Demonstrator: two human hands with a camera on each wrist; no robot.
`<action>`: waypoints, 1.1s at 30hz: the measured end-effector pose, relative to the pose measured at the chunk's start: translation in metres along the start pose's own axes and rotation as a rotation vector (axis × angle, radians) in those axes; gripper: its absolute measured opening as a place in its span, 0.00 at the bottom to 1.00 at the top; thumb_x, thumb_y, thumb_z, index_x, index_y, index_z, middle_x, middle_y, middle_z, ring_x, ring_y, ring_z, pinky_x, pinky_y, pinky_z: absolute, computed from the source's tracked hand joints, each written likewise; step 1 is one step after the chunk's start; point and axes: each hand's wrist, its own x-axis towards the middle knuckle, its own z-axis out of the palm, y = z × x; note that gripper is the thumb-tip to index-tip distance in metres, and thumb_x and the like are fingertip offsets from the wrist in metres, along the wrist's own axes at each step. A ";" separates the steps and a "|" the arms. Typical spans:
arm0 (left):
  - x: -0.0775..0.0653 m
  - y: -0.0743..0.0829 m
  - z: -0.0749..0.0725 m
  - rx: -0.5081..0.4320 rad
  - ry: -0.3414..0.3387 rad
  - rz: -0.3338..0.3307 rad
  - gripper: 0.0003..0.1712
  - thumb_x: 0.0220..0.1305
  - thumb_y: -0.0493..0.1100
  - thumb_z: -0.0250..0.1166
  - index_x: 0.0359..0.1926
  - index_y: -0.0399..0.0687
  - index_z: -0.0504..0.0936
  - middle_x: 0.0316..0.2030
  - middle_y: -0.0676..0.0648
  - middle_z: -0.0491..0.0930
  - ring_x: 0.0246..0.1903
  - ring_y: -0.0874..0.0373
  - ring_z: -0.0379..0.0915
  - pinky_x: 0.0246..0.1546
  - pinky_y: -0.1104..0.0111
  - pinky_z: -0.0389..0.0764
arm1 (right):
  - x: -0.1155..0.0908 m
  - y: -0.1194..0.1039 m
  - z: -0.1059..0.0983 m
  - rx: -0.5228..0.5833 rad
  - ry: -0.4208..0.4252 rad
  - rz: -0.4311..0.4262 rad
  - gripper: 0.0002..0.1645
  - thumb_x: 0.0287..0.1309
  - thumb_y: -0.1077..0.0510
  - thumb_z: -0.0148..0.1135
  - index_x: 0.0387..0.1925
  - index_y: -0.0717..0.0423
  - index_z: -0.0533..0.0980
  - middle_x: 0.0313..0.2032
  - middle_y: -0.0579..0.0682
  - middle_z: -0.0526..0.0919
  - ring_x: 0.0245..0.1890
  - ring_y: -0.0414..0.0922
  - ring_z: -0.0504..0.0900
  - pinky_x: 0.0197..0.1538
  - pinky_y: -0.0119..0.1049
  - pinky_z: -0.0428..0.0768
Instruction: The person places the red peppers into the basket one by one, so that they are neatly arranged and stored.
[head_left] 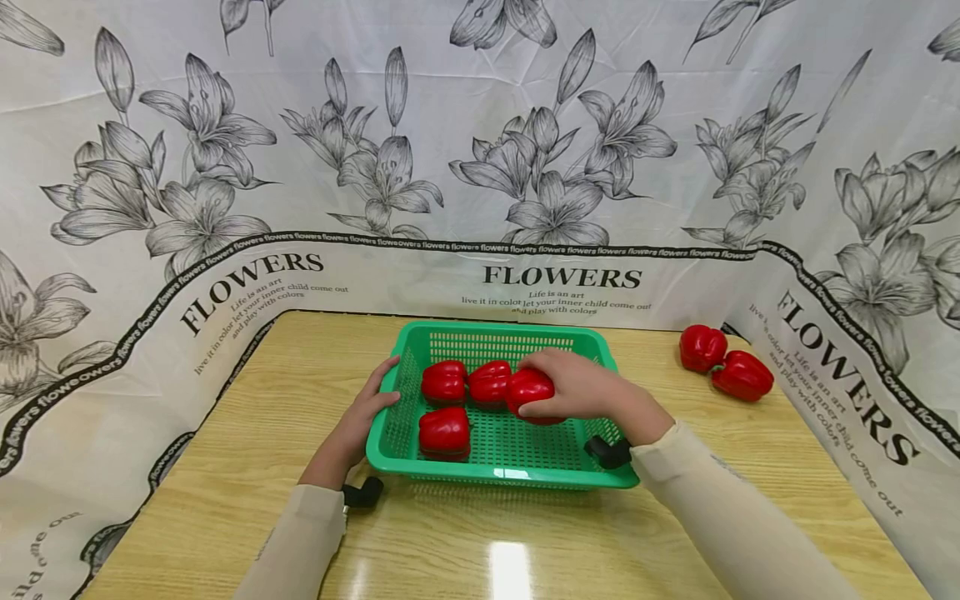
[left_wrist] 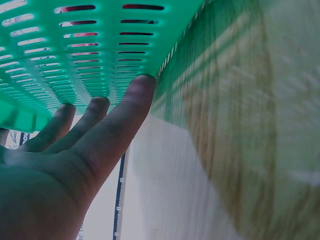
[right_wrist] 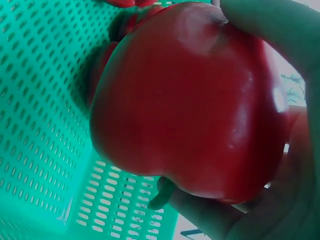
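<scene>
My right hand point(head_left: 573, 385) grips a red bell pepper point(head_left: 529, 393) over the green basket point(head_left: 510, 477). In the right wrist view this glossy pepper point(right_wrist: 190, 110) fills the middle, its green stem point(right_wrist: 162, 194) pointing down, with fingers and thumb around it. Two more red peppers, one on the left point(head_left: 444, 383) and one beside the held one point(head_left: 490, 383), lie in the basket's back part; another pepper point(head_left: 445, 432) lies in front. My left hand point(head_left: 366, 417) holds the basket's left side, thumb over the rim, other fingers point(left_wrist: 122, 112) against the slotted outer wall.
Two red peppers, one upright point(head_left: 702, 348) and one on its side point(head_left: 742, 376), lie touching on the wooden table point(head_left: 450, 542) at the back right. A flower-printed cloth point(head_left: 562, 275) stands behind the table and along both sides. Black wrist mounts point(head_left: 607, 451) show near both wrists.
</scene>
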 end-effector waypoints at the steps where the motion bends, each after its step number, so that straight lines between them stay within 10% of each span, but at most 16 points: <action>1: -0.001 0.001 0.000 0.000 -0.001 -0.002 0.31 0.71 0.44 0.42 0.69 0.72 0.43 0.70 0.48 0.40 0.63 0.35 0.53 0.48 0.53 0.73 | 0.001 -0.001 0.001 0.006 -0.007 0.001 0.35 0.44 0.34 0.62 0.52 0.47 0.71 0.46 0.44 0.75 0.44 0.40 0.72 0.43 0.35 0.73; 19: 0.008 -0.017 -0.007 0.000 0.017 0.020 0.31 0.68 0.49 0.45 0.67 0.77 0.46 0.70 0.49 0.41 0.62 0.37 0.56 0.47 0.54 0.74 | 0.019 -0.012 0.021 -0.017 -0.111 0.007 0.37 0.41 0.32 0.63 0.50 0.47 0.72 0.42 0.41 0.77 0.41 0.38 0.73 0.43 0.34 0.73; 33: -0.001 0.003 -0.002 0.002 -0.014 -0.005 0.31 0.71 0.44 0.41 0.69 0.72 0.42 0.70 0.49 0.39 0.64 0.36 0.53 0.50 0.52 0.73 | 0.029 -0.025 0.029 -0.076 -0.211 -0.021 0.36 0.41 0.32 0.64 0.49 0.49 0.72 0.39 0.42 0.78 0.38 0.38 0.73 0.45 0.35 0.73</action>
